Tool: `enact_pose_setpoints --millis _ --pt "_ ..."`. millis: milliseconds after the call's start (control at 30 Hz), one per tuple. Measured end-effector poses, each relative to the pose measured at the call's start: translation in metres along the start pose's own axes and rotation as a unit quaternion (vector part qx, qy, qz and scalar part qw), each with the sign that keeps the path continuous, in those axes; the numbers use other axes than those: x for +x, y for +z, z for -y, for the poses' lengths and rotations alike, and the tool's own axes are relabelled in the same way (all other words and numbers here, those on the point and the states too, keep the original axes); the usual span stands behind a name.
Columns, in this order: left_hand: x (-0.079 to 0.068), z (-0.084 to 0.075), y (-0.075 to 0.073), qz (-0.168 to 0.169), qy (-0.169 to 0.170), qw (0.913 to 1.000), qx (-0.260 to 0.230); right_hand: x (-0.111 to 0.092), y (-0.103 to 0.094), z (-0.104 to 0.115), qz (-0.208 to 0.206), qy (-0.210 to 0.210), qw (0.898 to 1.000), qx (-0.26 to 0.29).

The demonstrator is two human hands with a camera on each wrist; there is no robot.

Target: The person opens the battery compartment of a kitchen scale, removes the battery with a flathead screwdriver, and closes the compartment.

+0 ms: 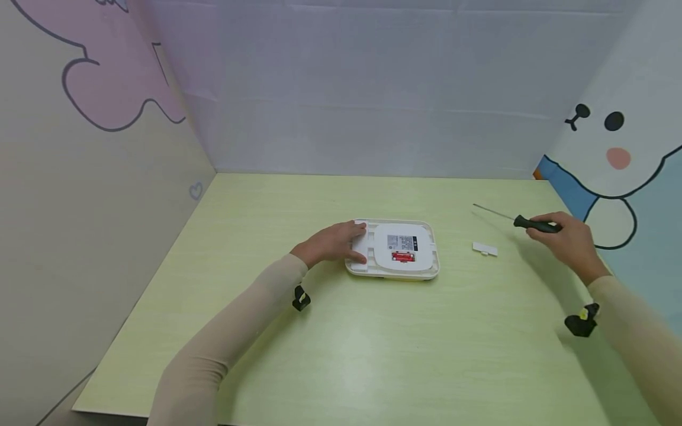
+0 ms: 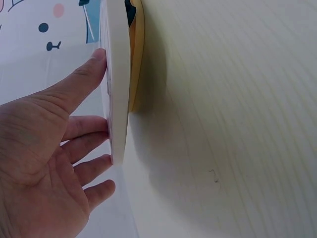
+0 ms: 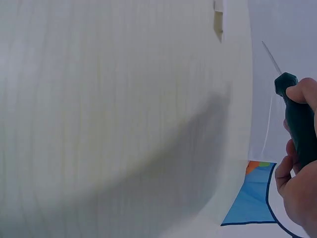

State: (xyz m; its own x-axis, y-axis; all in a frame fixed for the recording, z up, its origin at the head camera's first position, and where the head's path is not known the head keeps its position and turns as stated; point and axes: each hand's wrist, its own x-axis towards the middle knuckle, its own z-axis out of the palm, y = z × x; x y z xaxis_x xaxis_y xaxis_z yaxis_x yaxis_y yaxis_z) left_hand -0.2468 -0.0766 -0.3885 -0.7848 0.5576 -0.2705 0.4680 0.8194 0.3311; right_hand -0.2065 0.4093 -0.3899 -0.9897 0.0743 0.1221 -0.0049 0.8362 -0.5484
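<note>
Beige sleeves point(image 1: 242, 319) stretch over the pale yellow-green tabletop point(image 1: 415, 349). The left hand point(image 1: 333, 242), fingers spread and grasping nothing, rests on the left end of a white device point(image 1: 392, 245) lying mid-table, red batteries point(image 1: 403, 257) showing in its face. The right hand point(image 1: 571, 239) grips a dark-handled screwdriver point(image 1: 526, 222), held up near a small white cover point(image 1: 486, 248).

White device point(image 1: 386, 253), red batteries point(image 1: 403, 257), dark-green screwdriver handle point(image 1: 537, 225), white cover point(image 1: 485, 249), yellow-green wood-grained table point(image 1: 399, 343)

Soft-edged shadows and a faint glare mark the table point(image 1: 362, 367).
</note>
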Motion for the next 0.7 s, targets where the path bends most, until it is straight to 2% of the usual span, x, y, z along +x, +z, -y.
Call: enact_pose_setpoints --millis 300,533,700 --pt "0.000 -0.002 -0.001 -0.006 0.008 0.9999 0.002 0.005 -0.005 0.028 0.017 -0.006 1.000 0.012" --pt "0.003 -0.001 0.001 -0.008 0.015 0.9998 0.008 0.006 -0.004 0.053 0.031 -0.038 0.999 0.009" --pt "0.002 0.000 0.001 -0.009 0.010 0.9999 0.003 0.009 -0.004 0.077 0.066 -0.072 0.995 -0.003"
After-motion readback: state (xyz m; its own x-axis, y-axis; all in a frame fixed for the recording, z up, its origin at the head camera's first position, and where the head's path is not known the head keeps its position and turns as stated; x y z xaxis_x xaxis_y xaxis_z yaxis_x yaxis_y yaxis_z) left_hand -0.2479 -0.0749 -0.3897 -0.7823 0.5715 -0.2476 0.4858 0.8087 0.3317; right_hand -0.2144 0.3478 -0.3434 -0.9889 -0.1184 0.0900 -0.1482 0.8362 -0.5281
